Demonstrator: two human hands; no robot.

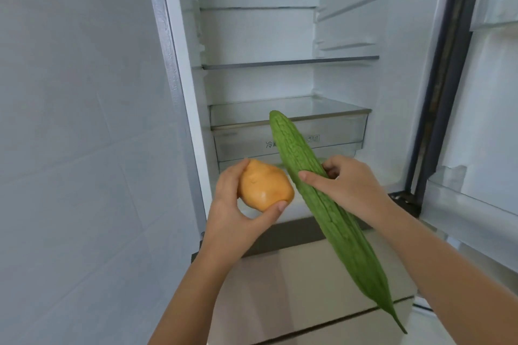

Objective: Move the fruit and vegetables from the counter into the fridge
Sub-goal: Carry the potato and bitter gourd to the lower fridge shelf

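My left hand (232, 213) grips a yellow-orange potato (263, 186) in front of the open fridge (280, 36). My right hand (347, 185) holds a long green bitter gourd (316, 199) near its middle. The gourd slants, its blunt end up toward the clear crisper drawer (336, 131) and its thin tail down to the right. Both items hang just outside the fridge's lower opening. The glass shelf (291, 62) above the drawer shows nothing on it.
The open fridge door (487, 120) with its door bins stands at the right. A pale tiled wall (78, 120) fills the left. Closed beige lower drawers (294, 283) of the fridge lie below my hands.
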